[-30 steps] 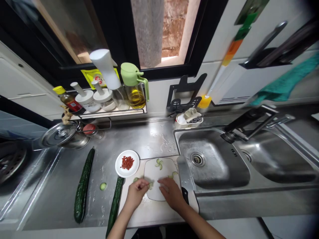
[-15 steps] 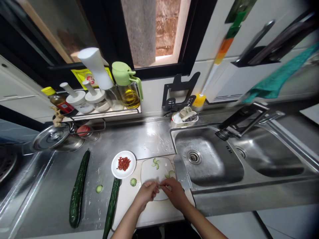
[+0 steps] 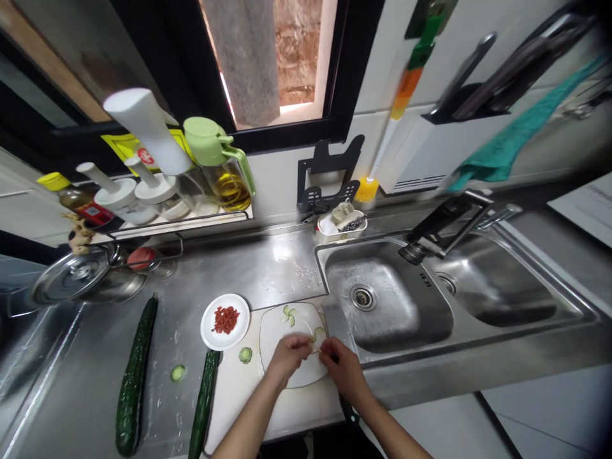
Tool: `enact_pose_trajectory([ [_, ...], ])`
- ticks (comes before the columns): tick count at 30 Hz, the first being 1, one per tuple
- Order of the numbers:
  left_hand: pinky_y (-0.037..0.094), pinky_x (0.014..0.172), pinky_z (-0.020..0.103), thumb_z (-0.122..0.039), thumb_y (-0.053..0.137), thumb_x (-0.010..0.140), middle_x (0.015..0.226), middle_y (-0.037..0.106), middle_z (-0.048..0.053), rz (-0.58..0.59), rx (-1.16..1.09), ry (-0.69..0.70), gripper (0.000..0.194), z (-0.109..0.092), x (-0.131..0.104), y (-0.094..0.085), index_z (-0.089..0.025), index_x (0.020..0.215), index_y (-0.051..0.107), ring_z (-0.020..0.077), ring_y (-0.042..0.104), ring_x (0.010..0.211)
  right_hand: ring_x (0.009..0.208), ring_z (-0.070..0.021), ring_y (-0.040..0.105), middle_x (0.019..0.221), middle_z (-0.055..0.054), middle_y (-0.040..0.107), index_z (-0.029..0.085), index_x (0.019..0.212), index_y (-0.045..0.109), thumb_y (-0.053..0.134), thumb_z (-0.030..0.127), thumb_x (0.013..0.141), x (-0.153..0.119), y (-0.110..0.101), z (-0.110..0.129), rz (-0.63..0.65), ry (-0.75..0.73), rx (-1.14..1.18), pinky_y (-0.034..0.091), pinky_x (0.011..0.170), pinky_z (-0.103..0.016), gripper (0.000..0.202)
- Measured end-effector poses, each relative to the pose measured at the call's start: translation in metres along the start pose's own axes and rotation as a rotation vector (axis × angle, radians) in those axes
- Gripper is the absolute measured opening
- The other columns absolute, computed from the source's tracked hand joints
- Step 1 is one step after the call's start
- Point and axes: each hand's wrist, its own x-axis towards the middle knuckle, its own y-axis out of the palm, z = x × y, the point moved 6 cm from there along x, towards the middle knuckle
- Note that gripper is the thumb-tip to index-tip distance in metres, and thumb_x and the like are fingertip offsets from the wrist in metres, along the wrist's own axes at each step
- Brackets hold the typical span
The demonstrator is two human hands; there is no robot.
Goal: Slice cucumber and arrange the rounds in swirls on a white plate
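Over a white square plate (image 3: 306, 376), my left hand (image 3: 291, 357) pinches what looks like a thin cucumber slice at its fingertips. Close on its right is my right hand (image 3: 342, 366), with thumb and fingers closed together; anything between them is too small to make out. Curved cucumber slices (image 3: 289, 315) form a small pinwheel on the plate's far part. More slices (image 3: 317, 333) lie near its right edge, just beyond my fingertips. The plate rests on a pale cutting board (image 3: 239, 395). Along the board's right side lies a knife (image 3: 337, 319), partly hidden by my right hand.
Left of the plate are a dish (image 3: 206, 331) of red berries, a cut cucumber (image 3: 204, 401), cucumber ends (image 3: 245, 355) and a whole cucumber (image 3: 136, 376). A double sink (image 3: 387, 299) with a black faucet (image 3: 425, 236) is at right. A condiment rack (image 3: 182, 224) hangs behind.
My fingertips were together near the plate's front; now they are slightly apart and farther up, by the right-hand slices. The camera view has shifted, moving the surroundings leftward.
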Motion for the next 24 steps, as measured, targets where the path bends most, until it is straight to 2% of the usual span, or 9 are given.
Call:
enact_pose_trajectory([
  [3,0.035,0.052,0.021,-0.025,0.066,0.06,0.055,0.058,-0.003,-0.026,0.082,0.121,0.015,-0.007,0.008,0.002,-0.014,0.07,0.065,0.0076,0.047,0.05,0.061,-0.0154,0.055,0.063,0.003,0.059,0.024,0.072,0.055,0.045,0.022,0.074,0.003,-0.003,0.0,-0.004,-0.019,-0.072,0.04,0.059,-0.026,0.011],
  [5,0.039,0.056,0.022,-0.024,0.063,0.062,0.058,0.061,-0.002,-0.07,0.179,0.205,0.01,-0.013,0.012,0.001,-0.016,0.068,0.064,0.0093,0.052,0.054,0.064,-0.0157,0.056,0.066,0.003,0.061,0.024,0.073,0.058,0.044,0.021,0.075,0.006,-0.004,0.002,-0.001,-0.042,-0.156,0.04,0.061,-0.026,0.014],
  [10,0.043,0.061,0.022,-0.02,0.056,0.069,0.066,0.066,-0.002,-0.158,0.52,0.349,0.011,-0.028,0.015,0.001,-0.018,0.071,0.066,0.0108,0.058,0.062,0.075,-0.018,0.057,0.072,-0.001,0.065,0.022,0.076,0.062,0.044,0.016,0.079,0.015,-0.004,0.004,-0.046,-0.1,-0.394,0.038,0.069,-0.027,0.019],
  [15,0.043,0.062,0.022,-0.016,0.053,0.071,0.066,0.066,-0.002,-0.183,0.64,0.408,0.015,-0.039,0.016,0.005,-0.019,0.074,0.067,0.0109,0.057,0.061,0.079,-0.019,0.055,0.074,-0.003,0.064,0.021,0.078,0.064,0.046,0.015,0.082,0.018,-0.002,0.005,-0.069,-0.1,-0.462,0.037,0.073,-0.028,0.019],
  [24,0.04,0.064,0.021,-0.013,0.052,0.073,0.069,0.065,-0.002,-0.204,0.718,0.415,0.016,-0.041,0.016,0.009,-0.019,0.074,0.066,0.0115,0.056,0.064,0.081,-0.0189,0.054,0.075,-0.002,0.065,0.022,0.079,0.064,0.048,0.017,0.086,0.02,0.001,0.011,-0.053,-0.057,-0.596,0.033,0.069,-0.027,0.018],
])
